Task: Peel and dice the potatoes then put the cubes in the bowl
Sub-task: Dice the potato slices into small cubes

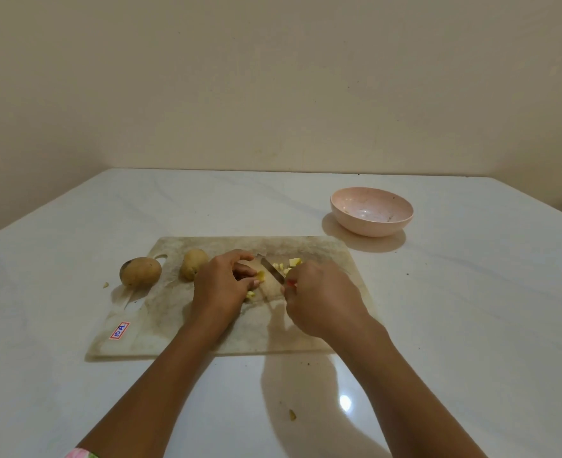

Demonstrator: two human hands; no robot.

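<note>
On the worn cutting board, my left hand pinches a small yellow potato piece with curled fingers. My right hand grips a knife by its red handle, the blade angled up and left beside that piece. Several pale potato cubes lie just beyond the blade. One unpeeled potato rests on the board's left part. Another unpeeled potato sits on the table by the board's handle hole. The pink bowl stands at the back right, with no cubes visible inside.
A white marble-look table carries everything, its far edge meeting a beige wall. Small peel scraps lie on the table near the front and left of the board. A red-and-blue sticker marks the board's near left corner.
</note>
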